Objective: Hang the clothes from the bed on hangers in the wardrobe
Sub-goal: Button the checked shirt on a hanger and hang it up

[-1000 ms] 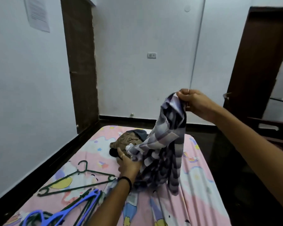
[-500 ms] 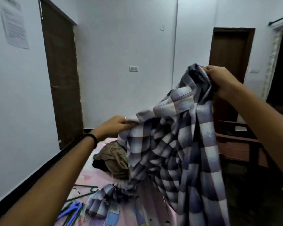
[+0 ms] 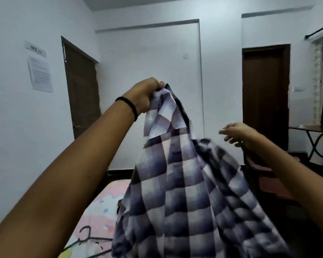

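A purple, white and dark checked shirt [image 3: 177, 192] hangs in the air in front of me, spreading wide toward the bottom of the view. My left hand [image 3: 145, 95], with a black band on the wrist, grips the shirt's top edge up high. My right hand [image 3: 235, 133] is lower and to the right, fingers loosely spread, not touching the shirt. A dark green hanger [image 3: 86, 239] lies on the pink patterned bed [image 3: 101, 207] at the lower left. The shirt hides the other clothes on the bed.
A dark brown door [image 3: 82, 97] stands on the left wall and another [image 3: 265, 94] on the far right wall. A folding table [image 3: 313, 135] and low wooden furniture [image 3: 268, 175] are at the right. Paper notices [image 3: 39, 73] hang on the left wall.
My left hand rose with the shirt's top edge. My right hand let go of the shirt and dropped lower. The view tilted upward.
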{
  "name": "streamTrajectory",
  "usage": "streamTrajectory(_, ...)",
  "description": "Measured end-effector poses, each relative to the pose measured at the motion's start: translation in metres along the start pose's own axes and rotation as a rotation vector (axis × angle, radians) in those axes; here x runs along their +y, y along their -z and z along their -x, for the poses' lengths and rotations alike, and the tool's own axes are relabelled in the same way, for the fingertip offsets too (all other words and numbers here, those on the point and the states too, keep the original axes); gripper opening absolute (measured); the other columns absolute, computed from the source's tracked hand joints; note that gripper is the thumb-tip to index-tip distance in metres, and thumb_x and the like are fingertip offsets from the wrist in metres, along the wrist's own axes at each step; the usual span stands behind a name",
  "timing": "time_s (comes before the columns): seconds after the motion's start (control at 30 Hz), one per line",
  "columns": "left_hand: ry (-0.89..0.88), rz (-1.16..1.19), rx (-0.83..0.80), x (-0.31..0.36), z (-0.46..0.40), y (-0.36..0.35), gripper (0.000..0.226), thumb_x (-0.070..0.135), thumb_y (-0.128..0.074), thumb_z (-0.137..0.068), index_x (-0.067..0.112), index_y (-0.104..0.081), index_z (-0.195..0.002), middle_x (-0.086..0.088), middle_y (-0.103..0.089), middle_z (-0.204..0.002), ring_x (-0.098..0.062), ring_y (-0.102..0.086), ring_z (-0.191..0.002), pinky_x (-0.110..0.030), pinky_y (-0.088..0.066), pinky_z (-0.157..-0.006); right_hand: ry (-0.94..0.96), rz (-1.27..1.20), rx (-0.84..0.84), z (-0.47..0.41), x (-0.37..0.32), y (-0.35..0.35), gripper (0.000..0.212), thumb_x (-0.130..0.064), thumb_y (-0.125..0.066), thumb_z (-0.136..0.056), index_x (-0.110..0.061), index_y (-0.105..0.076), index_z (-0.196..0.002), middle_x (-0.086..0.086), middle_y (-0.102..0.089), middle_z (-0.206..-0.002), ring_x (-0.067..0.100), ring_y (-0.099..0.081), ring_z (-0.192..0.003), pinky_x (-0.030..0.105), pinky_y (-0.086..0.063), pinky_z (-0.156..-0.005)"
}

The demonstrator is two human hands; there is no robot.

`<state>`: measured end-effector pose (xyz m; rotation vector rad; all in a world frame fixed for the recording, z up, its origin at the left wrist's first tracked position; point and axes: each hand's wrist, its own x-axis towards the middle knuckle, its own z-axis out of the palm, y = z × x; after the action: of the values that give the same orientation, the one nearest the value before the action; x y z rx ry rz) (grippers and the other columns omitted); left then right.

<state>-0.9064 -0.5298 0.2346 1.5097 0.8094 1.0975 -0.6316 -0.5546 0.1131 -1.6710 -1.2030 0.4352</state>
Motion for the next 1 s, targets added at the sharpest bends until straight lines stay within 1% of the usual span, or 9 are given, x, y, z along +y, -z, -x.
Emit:
streamTrajectory(0.1,-0.040,0.094,0.049,0.014,0.001,-0.017,0.029,0.008,-0.031,-0.099,0.010,-0.045,-0.073,-0.009,-0.057,-0.058,-0.019,-0.055,-0.032,-0.026,-0.049,-0.036,0.199,-0.108,0.023,0.023,-0.034,-0.002,0.018,-0.031,-0.054,-0.096,-0.014,-0.059,-0.099,0.007,-0.060,-0.083,0.014,-0.052,-0.065,0.027,-0.039,-0.063)
streamTrajectory(0.2,-0.117,0.200,0.079,0.025,-0.001,-0.033,0.029,0.001,-0.020,-0.096,0.004,-0.037,-0.072,-0.013,-0.046,-0.060,-0.021,-0.052,-0.030,-0.028,-0.052,-0.045,0.452,-0.209,0.134,0.053,-0.083,-0.001,0.027,-0.039,-0.053,-0.096,-0.013,-0.061,-0.100,0.005,-0.064,-0.082,0.015,-0.059,-0.067,0.029,-0.047,-0.063)
streamTrajectory(0.33,-0.163,0.323,0.099,0.048,-0.007,-0.044,0.027,0.001,-0.019,-0.097,0.004,-0.035,-0.075,-0.010,-0.042,-0.068,-0.020,-0.047,-0.046,-0.024,-0.040,-0.044,0.733,-0.069,0.290,0.092,-0.138,-0.008,0.034,-0.048,-0.053,-0.093,-0.017,-0.059,-0.104,0.003,-0.067,-0.082,0.015,-0.064,-0.074,0.028,-0.049,-0.069)
streamTrajectory(0.53,-0.235,0.254,0.075,0.095,0.005,-0.059,0.028,0.002,-0.020,-0.096,0.003,-0.035,-0.073,-0.011,-0.048,-0.047,-0.016,-0.040,-0.027,-0.016,-0.037,-0.037,0.761,0.289,0.370,0.074,-0.170,-0.047,0.068,-0.036,-0.061,-0.087,-0.008,-0.029,-0.140,0.015,-0.050,-0.127,0.036,-0.051,-0.114,0.045,-0.047,-0.092)
streamTrajectory(0.67,-0.341,-0.033,0.054,0.101,0.009,-0.055,0.023,0.011,-0.032,-0.099,0.002,-0.048,-0.085,-0.015,-0.057,-0.070,-0.023,-0.057,-0.063,-0.028,-0.052,-0.060,0.772,0.324,0.631,0.050,-0.174,-0.046,0.037,-0.021,-0.045,-0.095,-0.009,-0.040,-0.130,0.016,-0.055,-0.119,0.042,-0.054,-0.106,0.042,-0.041,-0.072)
streamTrajectory(0.73,-0.381,-0.263,0.072,0.094,0.005,-0.043,0.026,0.030,-0.043,-0.101,0.008,-0.052,-0.090,-0.010,-0.060,-0.080,-0.019,-0.060,-0.065,-0.029,-0.056,-0.066,0.765,0.309,0.580,0.040,-0.177,-0.037,0.023,-0.015,-0.043,-0.092,-0.011,-0.050,-0.115,0.016,-0.061,-0.107,0.041,-0.058,-0.096,0.037,-0.039,-0.066)
streamTrajectory(0.83,-0.401,-0.760,0.131,0.078,-0.001,-0.015,0.040,0.050,-0.043,-0.098,0.013,-0.054,-0.089,-0.008,-0.054,-0.075,-0.019,-0.057,-0.055,-0.023,-0.049,-0.052,0.710,0.315,0.461,0.032,-0.183,-0.015,0.011,-0.015,-0.048,-0.090,-0.015,-0.055,-0.098,0.013,-0.060,-0.098,0.036,-0.058,-0.093,0.034,-0.038,-0.070)
streamTrajectory(0.9,-0.491,-1.261,0.289,0.063,-0.008,0.005,0.043,0.052,-0.043,-0.097,0.016,-0.058,-0.116,-0.013,-0.061,-0.098,-0.030,-0.062,-0.085,-0.028,-0.046,-0.069,0.719,0.321,0.441,0.030,-0.192,0.000,0.011,-0.014,-0.049,-0.088,-0.015,-0.057,-0.095,0.010,-0.059,-0.097,0.034,-0.058,-0.093,0.034,-0.042,-0.074)
streamTrajectory(1.0,-0.720,-1.780,0.647,0.030,-0.025,0.026,0.043,0.034,-0.046,-0.098,0.033,-0.040,-0.140,-0.016,-0.042,-0.136,-0.037,-0.038,-0.126,-0.051,-0.036,-0.095,0.732,0.334,0.478,0.023,-0.205,0.019,0.019,-0.008,-0.050,-0.085,-0.017,-0.061,-0.099,0.013,-0.063,-0.105,0.034,-0.059,-0.096,0.038,-0.048,-0.082)
